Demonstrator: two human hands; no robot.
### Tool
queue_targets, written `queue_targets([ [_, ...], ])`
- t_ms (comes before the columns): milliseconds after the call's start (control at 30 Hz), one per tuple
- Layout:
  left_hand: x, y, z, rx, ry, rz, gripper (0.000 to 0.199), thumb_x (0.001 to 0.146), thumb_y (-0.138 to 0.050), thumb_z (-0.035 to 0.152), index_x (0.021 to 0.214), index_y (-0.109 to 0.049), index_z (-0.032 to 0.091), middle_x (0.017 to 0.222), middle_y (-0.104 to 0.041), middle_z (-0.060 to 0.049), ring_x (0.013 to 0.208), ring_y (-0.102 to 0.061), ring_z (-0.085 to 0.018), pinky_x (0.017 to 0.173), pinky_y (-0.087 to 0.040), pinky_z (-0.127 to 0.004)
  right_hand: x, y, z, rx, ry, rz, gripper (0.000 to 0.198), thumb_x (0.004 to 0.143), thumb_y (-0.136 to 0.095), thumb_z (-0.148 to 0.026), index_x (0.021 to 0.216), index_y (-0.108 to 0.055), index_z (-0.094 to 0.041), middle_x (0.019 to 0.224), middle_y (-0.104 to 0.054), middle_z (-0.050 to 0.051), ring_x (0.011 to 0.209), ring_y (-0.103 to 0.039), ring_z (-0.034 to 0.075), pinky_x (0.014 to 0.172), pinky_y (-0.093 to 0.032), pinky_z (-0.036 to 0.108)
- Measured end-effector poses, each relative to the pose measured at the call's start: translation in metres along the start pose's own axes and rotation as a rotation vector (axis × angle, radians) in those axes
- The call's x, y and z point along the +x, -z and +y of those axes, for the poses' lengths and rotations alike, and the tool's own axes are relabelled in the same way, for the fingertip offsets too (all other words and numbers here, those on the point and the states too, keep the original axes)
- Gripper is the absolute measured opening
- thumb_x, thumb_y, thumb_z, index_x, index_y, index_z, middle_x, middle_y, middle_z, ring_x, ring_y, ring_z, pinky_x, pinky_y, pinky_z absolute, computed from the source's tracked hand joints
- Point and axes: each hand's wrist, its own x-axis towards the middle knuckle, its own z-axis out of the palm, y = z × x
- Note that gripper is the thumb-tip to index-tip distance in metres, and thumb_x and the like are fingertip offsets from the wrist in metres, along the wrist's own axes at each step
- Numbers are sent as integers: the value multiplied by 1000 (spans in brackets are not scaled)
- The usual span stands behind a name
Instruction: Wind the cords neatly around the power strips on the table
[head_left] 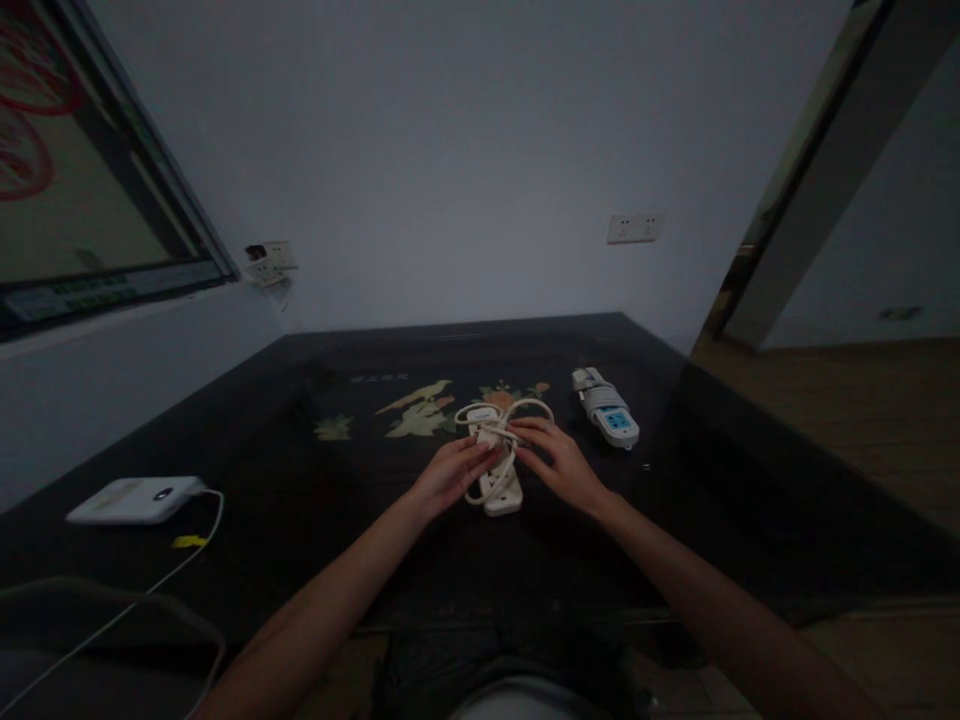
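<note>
A white power strip [504,498] lies lengthwise on the dark table in front of me, with its white cord [531,403] looped loosely over the top. My left hand [454,474] is at the strip's left side, fingers closed on the cord near what looks like its plug [489,437]. From the right, my right hand [561,466] reaches in with its fingertips closed around the bundled cord above the strip. The fingers hide part of the loops. To the right lies a second power strip [618,425], its cord [600,398] wound tightly around its middle.
A white power bank [136,500] with a white cable [217,520] sits on the left of the black table [315,580]. Near it lies a yellow scrap [189,541]. Wall sockets [635,228] are behind the table, and a window [97,170] is at left.
</note>
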Motion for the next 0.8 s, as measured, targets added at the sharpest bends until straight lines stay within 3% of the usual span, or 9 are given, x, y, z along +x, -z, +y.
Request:
queue_targets([
  [333, -1, -5, 4, -45, 2, 88, 13, 84, -59, 7, 92, -68, 5, 93, -72, -12, 84, -69, -14, 83, -53, -21, -4, -3, -5, 72, -32, 27, 33, 89, -54, -27, 121, -60, -24, 117, -66, 7, 105, -62, 20, 90, -52, 38],
  [633, -2, 3, 8, 105, -24, -17, 10, 77, -70, 14, 86, -69, 10, 84, -70, -6, 75, -65, -11, 82, -51, -24, -2, 0, -10, 71, -28, 13, 28, 90, -53, -27, 116, -64, -25, 116, -66, 7, 111, -59, 21, 98, -46, 43],
  [800, 4, 5, 7, 113, -35, -27, 20, 78, -68, 11, 98, -69, 10, 98, -70, -10, 86, -66, -14, 87, -50, -26, -2, -1, -12, 71, -40, -13, 31, 91, -52, -27, 120, -62, -26, 120, -62, 9, 113, -57, 21, 98, -45, 41],
])
